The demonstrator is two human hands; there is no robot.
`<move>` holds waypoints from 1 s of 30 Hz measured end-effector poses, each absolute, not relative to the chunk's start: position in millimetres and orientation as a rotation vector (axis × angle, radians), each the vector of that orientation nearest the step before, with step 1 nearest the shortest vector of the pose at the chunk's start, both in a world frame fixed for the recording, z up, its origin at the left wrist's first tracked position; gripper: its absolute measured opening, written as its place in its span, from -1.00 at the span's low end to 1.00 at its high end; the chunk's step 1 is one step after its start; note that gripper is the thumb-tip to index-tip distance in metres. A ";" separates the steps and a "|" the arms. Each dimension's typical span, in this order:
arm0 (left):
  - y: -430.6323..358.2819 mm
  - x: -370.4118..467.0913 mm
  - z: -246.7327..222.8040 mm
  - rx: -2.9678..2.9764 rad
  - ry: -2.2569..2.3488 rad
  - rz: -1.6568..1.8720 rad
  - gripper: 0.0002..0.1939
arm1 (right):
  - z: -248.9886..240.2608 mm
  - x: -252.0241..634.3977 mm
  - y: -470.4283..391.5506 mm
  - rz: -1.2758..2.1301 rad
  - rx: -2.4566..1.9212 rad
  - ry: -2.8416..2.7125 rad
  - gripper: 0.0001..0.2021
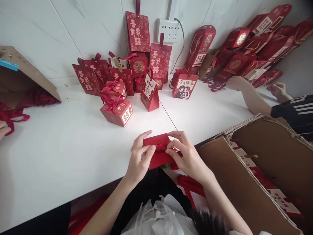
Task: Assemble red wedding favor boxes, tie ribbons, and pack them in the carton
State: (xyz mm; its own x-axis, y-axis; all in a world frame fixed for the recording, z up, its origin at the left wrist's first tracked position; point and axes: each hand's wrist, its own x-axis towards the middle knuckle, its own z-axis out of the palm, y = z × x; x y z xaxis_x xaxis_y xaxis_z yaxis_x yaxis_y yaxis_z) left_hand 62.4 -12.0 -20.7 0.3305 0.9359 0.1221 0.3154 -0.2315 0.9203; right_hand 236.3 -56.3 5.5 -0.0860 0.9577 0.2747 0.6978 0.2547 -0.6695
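Note:
Near the table's front edge, a small red gift box point(160, 160) is held between my two hands, with a red ribbon point(160, 147) gathered in a knot or bow on it. My left hand point(140, 155) pinches the ribbon's left side between thumb and index finger. On the other side, my right hand point(182, 151) has its fingertips closed at the ribbon's right end. The fingers partly cover the ribbon, so its exact tying is hidden. Beyond them stand two ribbon-tied boxes point(119, 112) and a red triangular box point(149, 93).
More red boxes point(138, 32) line the tiled wall below a power strip point(168, 30). A cardboard carton point(220, 169) with red boxes stands at the right. Another person's hands point(238, 83) work at the far right. A hand point(3, 129) and red ribbons show at the left edge.

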 end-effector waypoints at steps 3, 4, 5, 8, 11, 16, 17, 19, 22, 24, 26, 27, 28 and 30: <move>-9.6 59.3 -18.3 1.860 1.157 0.906 -0.64 | 13.9 243.5 -58.5 0.460 -1.525 -1.976 -0.86; -8.5 58.3 -17.4 1.919 1.180 0.920 -0.65 | 16.0 245.0 -59.7 0.434 -1.536 -2.011 -0.84; -7.4 57.5 -16.4 1.983 1.210 0.940 -0.67 | 17.6 246.0 -61.0 0.401 -1.550 -2.044 -0.82; -6.4 55.5 -12.3 2.167 1.257 1.026 -0.76 | 19.9 247.0 -65.3 0.276 -1.603 -2.102 -0.80; -11.6 54.5 -7.3 2.259 1.184 1.051 -0.86 | 20.5 245.4 -69.9 0.245 -1.676 -2.090 -0.79; -28.0 54.7 -6.6 2.340 1.135 0.966 -0.94 | 22.0 237.1 -79.4 0.356 -1.810 -1.888 -0.77; -30.6 54.9 -8.3 2.340 1.137 0.972 -0.94 | 21.7 234.5 -80.9 0.399 -1.827 -1.846 -0.75; -34.3 55.2 -12.2 2.311 1.137 0.990 -0.92 | 19.5 229.0 -82.5 0.480 -1.856 -1.774 -0.73; -36.9 54.6 -17.3 2.243 1.121 0.998 -0.90 | 13.7 221.8 -81.4 0.496 -1.921 -1.676 -0.70; -37.1 53.6 -19.3 2.212 1.103 0.986 -0.88 | 10.4 219.5 -79.4 0.485 -1.962 -1.622 -0.69; -36.4 52.7 -20.4 2.191 1.095 0.976 -0.87 | 9.1 219.3 -77.3 0.501 -1.989 -1.583 -0.73; -35.7 52.3 -20.7 2.187 1.093 0.972 -0.87 | 9.2 219.9 -76.4 0.525 -1.998 -1.569 -0.76; -34.9 52.1 -20.9 2.183 1.093 0.969 -0.87 | 9.8 220.8 -75.5 0.554 -2.001 -1.558 -0.78; -32.9 52.1 -20.7 2.175 1.088 0.957 -0.87 | 12.0 222.7 -74.1 0.607 -1.991 -1.547 -0.82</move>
State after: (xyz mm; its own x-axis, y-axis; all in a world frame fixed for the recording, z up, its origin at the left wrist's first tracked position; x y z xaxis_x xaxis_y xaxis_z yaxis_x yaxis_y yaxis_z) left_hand 52.1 -32.9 -20.7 0.4269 0.8303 0.3582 0.4609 -0.5406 0.7038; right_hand 222.7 -74.1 12.0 0.2387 0.9708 -0.0225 0.7269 -0.1940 -0.6588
